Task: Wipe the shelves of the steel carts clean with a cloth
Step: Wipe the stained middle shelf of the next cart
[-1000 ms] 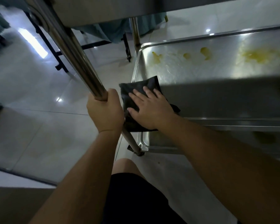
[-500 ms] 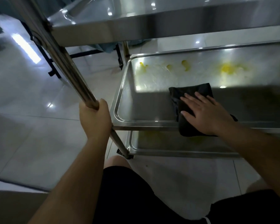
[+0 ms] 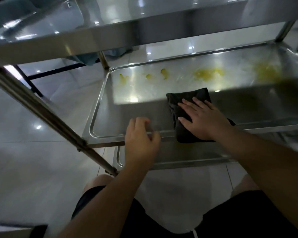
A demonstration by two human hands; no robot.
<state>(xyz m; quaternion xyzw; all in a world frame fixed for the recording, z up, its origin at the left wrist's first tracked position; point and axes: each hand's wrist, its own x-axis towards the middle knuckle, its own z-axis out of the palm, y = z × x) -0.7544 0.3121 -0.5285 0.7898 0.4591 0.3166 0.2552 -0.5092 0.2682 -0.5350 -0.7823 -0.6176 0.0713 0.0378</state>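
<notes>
The steel cart's middle shelf (image 3: 127, 107) is a shallow tray with several yellow smears (image 3: 206, 74) along its far side. A folded dark cloth (image 3: 184, 100) lies near the shelf's front rim and partly overhangs it. My right hand (image 3: 205, 119) presses flat on the cloth with straight fingers. My left hand (image 3: 141, 140) is blurred at the front rim, left of the cloth. Its fingers are loosely curled and it holds nothing that I can see.
The top shelf (image 3: 110, 36) overhangs the middle one and shades its near half. A slanted steel post (image 3: 41, 110) runs down the left to the tiled floor (image 3: 33, 169). A lower shelf (image 3: 187, 157) shows beneath. My knees are close to the cart's front.
My left hand has let go of the steel post and moved right to the middle shelf's front rim. My right hand and the cloth slid right from the shelf's left corner.
</notes>
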